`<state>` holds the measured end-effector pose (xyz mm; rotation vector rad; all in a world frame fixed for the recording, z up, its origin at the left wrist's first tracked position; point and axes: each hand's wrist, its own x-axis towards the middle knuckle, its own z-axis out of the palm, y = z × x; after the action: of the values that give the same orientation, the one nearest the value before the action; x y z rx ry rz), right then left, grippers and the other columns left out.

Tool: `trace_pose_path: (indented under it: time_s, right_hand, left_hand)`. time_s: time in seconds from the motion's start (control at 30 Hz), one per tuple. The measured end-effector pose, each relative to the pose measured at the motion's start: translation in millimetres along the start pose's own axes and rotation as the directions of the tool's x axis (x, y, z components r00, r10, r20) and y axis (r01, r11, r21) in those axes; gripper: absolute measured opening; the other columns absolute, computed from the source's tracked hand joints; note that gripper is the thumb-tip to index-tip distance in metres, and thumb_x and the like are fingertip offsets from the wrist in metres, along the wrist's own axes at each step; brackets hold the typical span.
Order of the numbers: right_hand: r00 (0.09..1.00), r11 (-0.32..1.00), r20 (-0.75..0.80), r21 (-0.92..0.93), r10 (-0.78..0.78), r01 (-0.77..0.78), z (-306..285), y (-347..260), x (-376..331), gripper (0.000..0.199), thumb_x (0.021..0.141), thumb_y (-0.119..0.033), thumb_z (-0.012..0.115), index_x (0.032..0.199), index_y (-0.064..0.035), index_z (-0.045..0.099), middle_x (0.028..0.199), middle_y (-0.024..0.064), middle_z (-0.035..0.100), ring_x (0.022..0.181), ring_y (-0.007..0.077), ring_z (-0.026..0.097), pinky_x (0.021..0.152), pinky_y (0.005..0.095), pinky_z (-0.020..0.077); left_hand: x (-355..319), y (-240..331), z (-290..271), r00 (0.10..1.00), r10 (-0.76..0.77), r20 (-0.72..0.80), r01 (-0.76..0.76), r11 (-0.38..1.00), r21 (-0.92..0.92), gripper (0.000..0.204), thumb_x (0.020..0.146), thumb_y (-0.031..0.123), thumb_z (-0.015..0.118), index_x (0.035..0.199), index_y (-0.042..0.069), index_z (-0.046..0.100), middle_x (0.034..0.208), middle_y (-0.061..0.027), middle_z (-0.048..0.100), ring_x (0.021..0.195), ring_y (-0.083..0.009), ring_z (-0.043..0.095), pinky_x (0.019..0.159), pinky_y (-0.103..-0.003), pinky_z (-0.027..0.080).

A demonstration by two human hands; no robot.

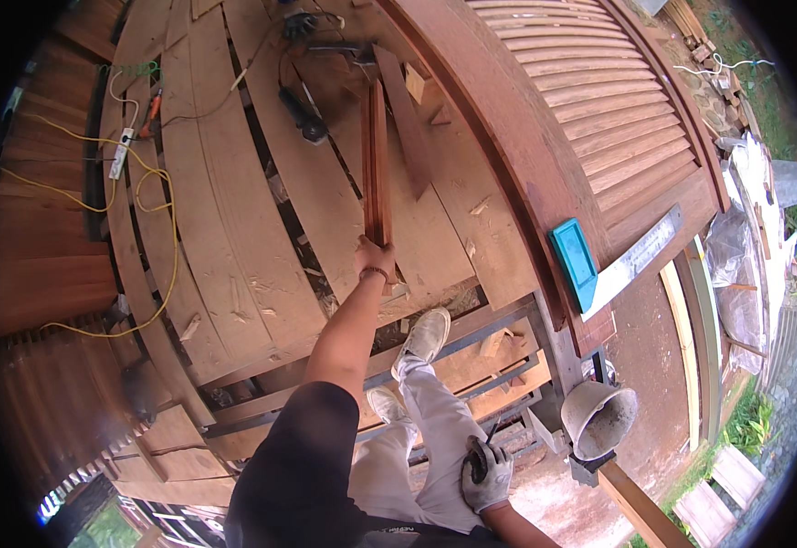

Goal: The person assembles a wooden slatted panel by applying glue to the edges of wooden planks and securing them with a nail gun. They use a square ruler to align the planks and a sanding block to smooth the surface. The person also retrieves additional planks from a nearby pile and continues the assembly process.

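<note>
My left hand [376, 258], bare with a bracelet at the wrist, is closed round the near end of a long reddish-brown grooved wooden strip [377, 173]. The strip points away from me over the plank platform [271, 265]. Beside its far part lies a shorter dark board [403, 123]. My right hand [488, 477], in a grey-white glove, rests by my thigh. Its fingers curl round a small dark tool [479, 468] with a thin tip; its exact kind is unclear.
A black corded power tool [303, 117] lies beyond the strip. On the left are a white power strip [121, 153] and a yellow cord [176, 237]. A slatted wooden panel [590, 91] stands right, bearing a teal-handled metal blade [636, 260]. Below hangs a whitish bucket [599, 420].
</note>
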<state>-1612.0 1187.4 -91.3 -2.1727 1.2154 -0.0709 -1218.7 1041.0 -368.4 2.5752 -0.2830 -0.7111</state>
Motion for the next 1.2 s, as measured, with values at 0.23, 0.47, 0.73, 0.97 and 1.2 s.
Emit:
trace_pose_path:
  time_s: [0.23,0.47,0.73,0.97,1.2]
  right_hand:
    - [0.997,0.998,0.032,-0.009,0.065,-0.064,-10,-8,24,0.047,0.074,-0.011,0.062,0.12,-0.009,0.056,0.098,0.0133,0.062,0.087,0.0339,0.056,0.081,0.0467,0.0409]
    - [0.997,0.997,0.031,-0.002,0.074,-0.074,-7,-8,32,0.048,0.074,-0.011,0.062,0.122,-0.0082,0.055,0.101,0.0136,0.061,0.089,0.0338,0.055,0.082,0.0475,0.0404]
    - [0.986,0.988,0.055,-0.007,0.155,-0.155,-7,-14,38,0.048,0.076,-0.014,0.061,0.124,-0.0111,0.054,0.103,0.0146,0.06,0.095,0.0349,0.054,0.086,0.0479,0.0396]
    - [0.893,0.903,0.228,0.096,0.389,-0.418,-29,-30,81,0.041,0.081,-0.027,0.059,0.12,-0.0144,0.058,0.108,0.0184,0.061,0.104,0.0376,0.055,0.093,0.0477,0.0406]
    - [0.782,0.801,0.357,0.131,0.511,-0.584,-34,-37,82,0.036,0.083,-0.033,0.059,0.111,-0.0118,0.063,0.105,0.0172,0.064,0.101,0.0338,0.061,0.09,0.0411,0.0481]
  left_hand:
    - [16,-32,38,0.986,0.108,-0.126,-0.123,0.985,-0.119,0.042,0.086,0.035,0.064,0.115,0.005,0.055,0.106,-0.0148,0.067,0.094,-0.0354,0.065,0.081,-0.044,0.053]
    - [23,-47,34,0.991,0.131,0.01,-0.128,0.978,-0.164,0.029,0.092,0.027,0.057,0.112,0.007,0.063,0.098,-0.019,0.068,0.094,-0.0341,0.065,0.08,-0.044,0.051]
    - [15,-33,-1,0.987,-0.135,-0.082,0.133,0.991,-0.029,0.034,0.096,0.03,0.043,0.113,0.004,0.057,0.099,-0.0257,0.065,0.096,-0.0416,0.062,0.08,-0.048,0.05]
    - [-102,-71,-132,0.955,-0.009,-0.296,0.005,1.0,-0.013,0.051,0.095,0.04,0.049,0.088,-0.009,0.061,0.084,-0.0258,0.064,0.076,-0.0377,0.06,0.07,-0.046,0.047]
    - [-209,18,-332,0.98,0.107,-0.168,-0.121,0.99,-0.076,0.052,0.099,0.04,0.044,0.102,-0.011,0.055,0.093,-0.0241,0.06,0.085,-0.0316,0.057,0.078,-0.041,0.045]
